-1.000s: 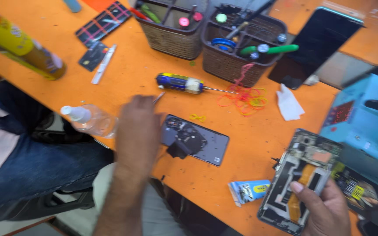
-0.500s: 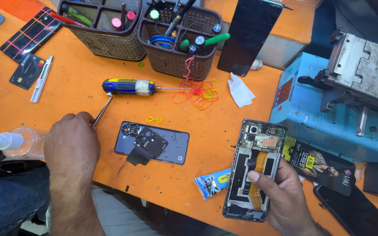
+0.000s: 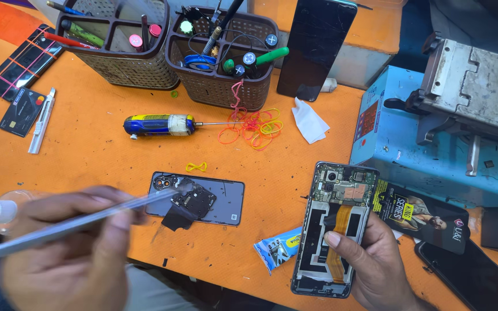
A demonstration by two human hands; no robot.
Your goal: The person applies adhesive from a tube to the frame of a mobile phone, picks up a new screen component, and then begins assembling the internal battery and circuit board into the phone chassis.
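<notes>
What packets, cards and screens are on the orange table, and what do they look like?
Small packet: blue, white and yellow, crinkled, at the table's front edge beside the opened phone held by the right hand.
Flat packet: black with yellow, right of that phone.
Dark screen panel: tall, black, leaning behind the baskets.
Card: black rectangle, far left.

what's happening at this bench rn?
A person is working on an opened phone at an orange table. The right hand holds the phone at the table's near edge, back off, with the board and an orange flex cable exposed. The left hand holds a thin metal tool, blurred, with its tip over the removed back cover lying flat nearby. A screwdriver, loose rubber bands and two tool baskets sit further back.
</notes>
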